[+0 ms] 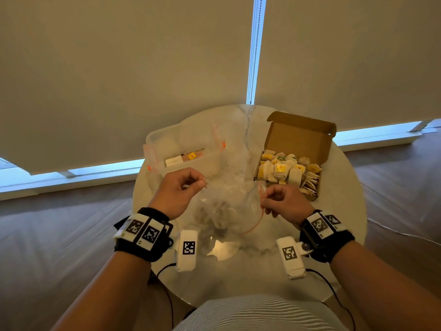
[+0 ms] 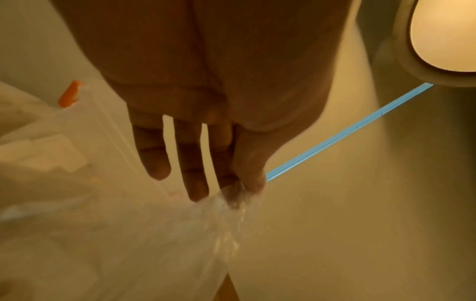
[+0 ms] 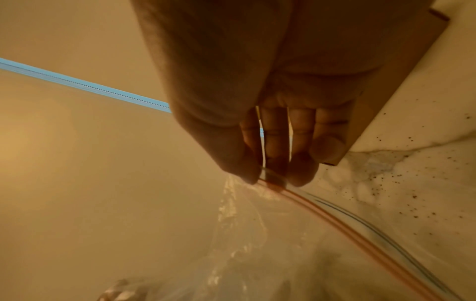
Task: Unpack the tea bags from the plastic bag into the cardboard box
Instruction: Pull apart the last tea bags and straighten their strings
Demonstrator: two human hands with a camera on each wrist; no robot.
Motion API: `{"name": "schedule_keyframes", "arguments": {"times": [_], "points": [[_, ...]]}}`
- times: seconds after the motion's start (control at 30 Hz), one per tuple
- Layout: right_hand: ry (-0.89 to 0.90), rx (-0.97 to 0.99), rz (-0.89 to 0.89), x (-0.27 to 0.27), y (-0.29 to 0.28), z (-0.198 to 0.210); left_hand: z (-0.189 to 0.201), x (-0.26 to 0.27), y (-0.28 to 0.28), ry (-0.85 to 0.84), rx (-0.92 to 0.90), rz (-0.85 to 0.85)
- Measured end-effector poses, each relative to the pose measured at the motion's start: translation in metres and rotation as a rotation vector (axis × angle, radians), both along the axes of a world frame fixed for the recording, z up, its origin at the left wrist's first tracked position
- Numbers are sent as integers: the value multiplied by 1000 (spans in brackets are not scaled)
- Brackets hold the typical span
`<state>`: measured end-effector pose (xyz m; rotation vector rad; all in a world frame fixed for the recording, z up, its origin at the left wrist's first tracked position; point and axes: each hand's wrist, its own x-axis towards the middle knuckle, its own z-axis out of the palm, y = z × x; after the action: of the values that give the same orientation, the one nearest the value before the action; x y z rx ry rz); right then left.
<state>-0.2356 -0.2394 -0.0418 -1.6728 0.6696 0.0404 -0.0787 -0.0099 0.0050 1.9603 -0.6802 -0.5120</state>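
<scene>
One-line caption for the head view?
Both hands, left and right, pinch a clear plastic bag beside the tea-filled cardboard box.

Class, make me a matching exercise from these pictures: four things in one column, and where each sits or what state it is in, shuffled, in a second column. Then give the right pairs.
Things
1. cardboard box
2. plastic bag
3. clear plastic tub
4. table

Places or states
A. round, with a marble top
B. held up between the left hand and the right hand
C. far right, lid open, full of tea bags
D. far left, behind the left hand

Pairs: 1-C, 2-B, 3-D, 4-A
</scene>
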Motion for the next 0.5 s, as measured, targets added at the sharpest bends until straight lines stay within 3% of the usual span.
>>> {"name": "schedule_keyframes", "arguments": {"times": [0.13, 0.2, 0.3, 0.37, 0.43, 0.5], "points": [[22, 27, 9, -2, 1, 0, 5, 2, 3, 38, -40, 4], [24, 68, -13, -2, 2, 0, 3, 5, 2, 33, 33, 38], [19, 154, -46, 4, 7, 2, -1, 9, 3, -103, 238, 213], [10, 190, -68, 10, 12, 4, 2, 4, 2, -203, 212, 306], [10, 191, -94, 18, 16, 6, 4, -10, -4, -287, 174, 156], [18, 210, -127, 25, 18, 6, 3, -32, -14, -246, 254, -184]]}}
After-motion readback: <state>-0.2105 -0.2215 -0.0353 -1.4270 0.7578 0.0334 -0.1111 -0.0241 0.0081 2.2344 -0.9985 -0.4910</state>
